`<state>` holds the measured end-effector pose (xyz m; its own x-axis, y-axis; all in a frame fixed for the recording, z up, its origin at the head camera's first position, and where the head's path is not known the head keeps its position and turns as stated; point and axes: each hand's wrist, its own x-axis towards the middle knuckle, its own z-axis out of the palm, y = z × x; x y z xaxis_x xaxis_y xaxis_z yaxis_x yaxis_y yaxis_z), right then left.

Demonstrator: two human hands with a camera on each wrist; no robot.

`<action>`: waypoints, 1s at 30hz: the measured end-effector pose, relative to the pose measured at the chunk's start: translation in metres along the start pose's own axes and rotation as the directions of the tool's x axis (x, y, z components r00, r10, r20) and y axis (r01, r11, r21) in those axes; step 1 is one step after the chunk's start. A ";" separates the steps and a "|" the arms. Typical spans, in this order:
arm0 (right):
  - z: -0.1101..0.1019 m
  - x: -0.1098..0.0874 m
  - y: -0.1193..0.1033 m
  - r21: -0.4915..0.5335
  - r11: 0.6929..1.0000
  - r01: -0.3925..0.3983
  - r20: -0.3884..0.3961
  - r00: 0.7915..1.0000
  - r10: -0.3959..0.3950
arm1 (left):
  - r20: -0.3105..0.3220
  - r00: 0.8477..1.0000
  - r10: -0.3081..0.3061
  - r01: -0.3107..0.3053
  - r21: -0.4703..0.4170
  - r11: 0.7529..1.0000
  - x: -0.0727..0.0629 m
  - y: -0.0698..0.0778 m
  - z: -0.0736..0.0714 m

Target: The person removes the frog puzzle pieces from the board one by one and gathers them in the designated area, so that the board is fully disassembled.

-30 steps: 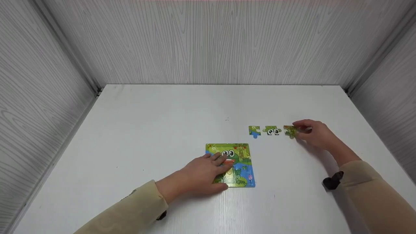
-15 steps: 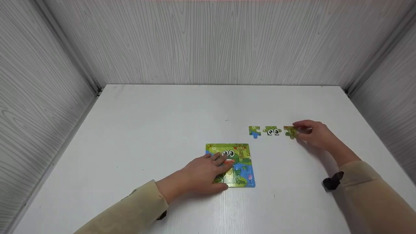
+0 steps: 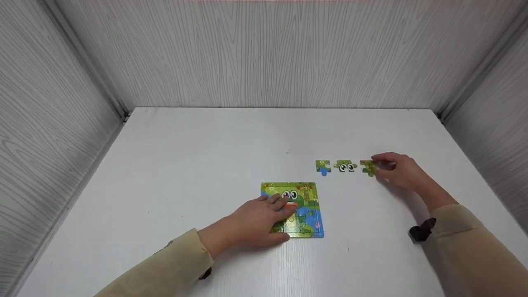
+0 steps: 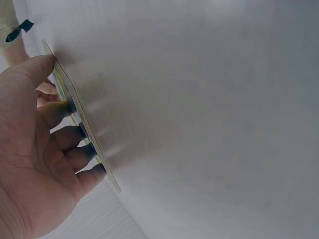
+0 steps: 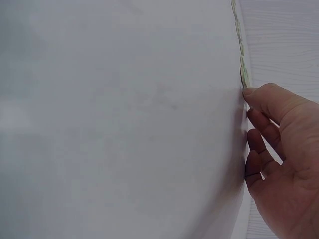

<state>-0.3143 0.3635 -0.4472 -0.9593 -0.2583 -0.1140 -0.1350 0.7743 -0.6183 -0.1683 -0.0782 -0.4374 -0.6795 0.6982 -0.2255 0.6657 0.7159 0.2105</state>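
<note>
While pinching end piece [image 3: 366,166] in right hand [image 3: 399,170], with left hand [image 3: 260,219] spread on frog board [image 3: 310,207], has 3 pieces [image 3: 345,166] lined up, not yet joined.

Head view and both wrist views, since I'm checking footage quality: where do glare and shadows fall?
Head view: glare low on the puzzle board; left wrist view: soft shadows on the table beside it; right wrist view: a broad shadow beside the right hand.

Beneath the left hand [image 3: 260,219], part of the frog puzzle [image 3: 310,220] is hidden. The right hand [image 3: 399,170] covers part of one piece [image 3: 366,166]. Behind both, sleeves [image 3: 470,239] are cut off.
</note>
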 end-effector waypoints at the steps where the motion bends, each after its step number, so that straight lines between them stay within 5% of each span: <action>1: 0.000 -0.001 0.000 0.000 1.000 0.004 0.000 1.000 -0.004 | -0.003 1.000 0.000 0.000 -0.002 1.000 0.000 0.000 0.000; 17: -0.004 -0.012 -0.003 0.031 0.999 -0.010 -0.041 0.999 0.011 | 0.014 1.000 0.009 -0.009 -0.018 1.000 0.001 0.003 0.001; 30: -0.004 -0.020 -0.046 0.009 0.985 0.170 -0.094 0.981 -0.169 | -0.024 1.000 0.001 -0.003 -0.071 0.997 -0.001 -0.003 0.004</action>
<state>-0.2893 0.3350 -0.4131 -0.9418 -0.3297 0.0658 -0.2943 0.7137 -0.6357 -0.1687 -0.0812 -0.4413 -0.6860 0.6990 -0.2020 0.6441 0.7126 0.2782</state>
